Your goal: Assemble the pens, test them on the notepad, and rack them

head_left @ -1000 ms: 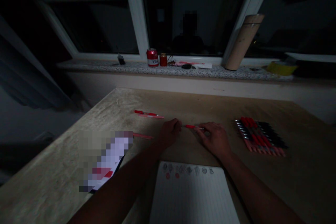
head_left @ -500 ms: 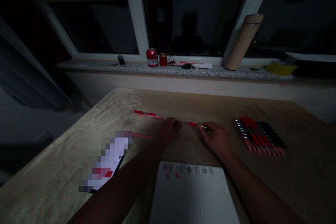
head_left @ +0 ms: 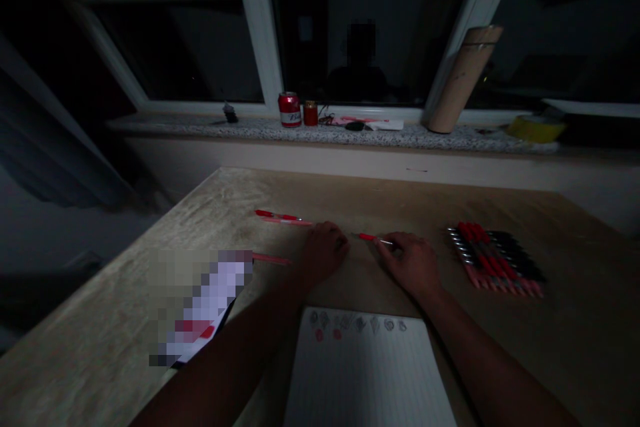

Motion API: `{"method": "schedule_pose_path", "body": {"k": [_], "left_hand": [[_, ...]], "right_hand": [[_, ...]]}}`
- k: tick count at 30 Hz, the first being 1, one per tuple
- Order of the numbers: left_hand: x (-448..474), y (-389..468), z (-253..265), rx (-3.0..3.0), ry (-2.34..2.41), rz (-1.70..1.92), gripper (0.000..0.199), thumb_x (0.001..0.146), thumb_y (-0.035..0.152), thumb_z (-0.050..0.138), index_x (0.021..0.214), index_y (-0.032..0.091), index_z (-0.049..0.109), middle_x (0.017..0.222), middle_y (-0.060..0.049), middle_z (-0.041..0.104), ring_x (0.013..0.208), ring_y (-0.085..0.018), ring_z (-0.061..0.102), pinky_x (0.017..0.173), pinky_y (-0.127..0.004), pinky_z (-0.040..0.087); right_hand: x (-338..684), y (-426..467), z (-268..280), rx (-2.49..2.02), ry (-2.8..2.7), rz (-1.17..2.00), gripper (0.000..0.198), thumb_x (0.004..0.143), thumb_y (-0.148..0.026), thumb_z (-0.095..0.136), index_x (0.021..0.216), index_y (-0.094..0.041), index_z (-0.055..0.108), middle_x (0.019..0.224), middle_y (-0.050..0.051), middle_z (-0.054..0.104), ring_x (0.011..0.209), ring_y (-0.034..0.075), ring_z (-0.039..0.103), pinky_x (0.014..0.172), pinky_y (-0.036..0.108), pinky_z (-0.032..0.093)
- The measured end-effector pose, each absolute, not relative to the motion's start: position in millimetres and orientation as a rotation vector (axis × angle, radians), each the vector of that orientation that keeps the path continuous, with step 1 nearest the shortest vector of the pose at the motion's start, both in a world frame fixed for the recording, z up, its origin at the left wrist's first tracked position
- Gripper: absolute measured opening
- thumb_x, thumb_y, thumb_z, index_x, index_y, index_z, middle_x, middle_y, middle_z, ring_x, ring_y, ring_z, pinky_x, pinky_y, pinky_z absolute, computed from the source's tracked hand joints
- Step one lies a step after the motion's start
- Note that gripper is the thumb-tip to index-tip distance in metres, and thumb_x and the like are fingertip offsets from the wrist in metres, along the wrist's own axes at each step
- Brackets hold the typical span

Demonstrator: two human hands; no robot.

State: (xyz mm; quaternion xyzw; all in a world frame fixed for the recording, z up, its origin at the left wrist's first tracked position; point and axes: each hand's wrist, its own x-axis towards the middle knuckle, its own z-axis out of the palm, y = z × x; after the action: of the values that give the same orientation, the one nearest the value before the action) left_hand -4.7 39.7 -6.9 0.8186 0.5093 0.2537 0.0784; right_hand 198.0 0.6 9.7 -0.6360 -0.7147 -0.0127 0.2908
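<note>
My right hand [head_left: 413, 263] rests on the table with its fingers closed around one end of a red pen [head_left: 367, 237]. The pen's red part points left, towards my other hand. A short gap separates it from my left hand [head_left: 327, 250], whose fingers are curled in; whatever they hold is hidden. Just left of that hand lie a red pen part [head_left: 273, 215] and a pink stick-like part [head_left: 285, 221]. Another pink part [head_left: 273, 259] lies nearer me. Below both hands is a lined notepad [head_left: 370, 373] with small dark and red drawings along its top.
Several red, black and pink pens [head_left: 495, 257] lie in a row at right. A phone-like device [head_left: 210, 313], partly blurred out, lies left of my forearm. On the windowsill [head_left: 190, 125] stand a red can [head_left: 289, 110], a small red jar [head_left: 311, 113] and a tall flask [head_left: 463, 80].
My left hand has curled its fingers in more and turned slightly. My right hand and the red pen have hardly moved.
</note>
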Motion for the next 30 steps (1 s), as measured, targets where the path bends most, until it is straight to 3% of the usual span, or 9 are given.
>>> {"method": "schedule_pose_path", "body": {"k": [14,30], "left_hand": [[-4.3,37.5,0.5,2.306,1.585,0.742,0.013,0.074,0.022,0.057,0.085,0.016,0.062,0.084,-0.005,0.065,0.082,-0.019,0.057,0.083,-0.035,0.042],[-3.3,39.1,-5.7,2.299,1.584,0.810,0.020,0.076,0.026,0.057,0.093,0.016,0.063,0.085,-0.005,0.064,0.084,-0.019,0.057,0.084,-0.035,0.041]], "right_hand": [[197.7,1.5,7.8,-1.685,-1.907,-0.058,0.033,0.083,-0.046,0.050,0.083,-0.020,0.070,0.080,0.006,0.071,0.077,0.021,0.064,0.075,0.034,0.040],[198.6,2.1,6.4,-1.673,-1.919,-0.043,0.034,0.083,-0.047,0.050,0.083,-0.020,0.070,0.079,0.006,0.071,0.077,0.022,0.064,0.075,0.034,0.040]]}}
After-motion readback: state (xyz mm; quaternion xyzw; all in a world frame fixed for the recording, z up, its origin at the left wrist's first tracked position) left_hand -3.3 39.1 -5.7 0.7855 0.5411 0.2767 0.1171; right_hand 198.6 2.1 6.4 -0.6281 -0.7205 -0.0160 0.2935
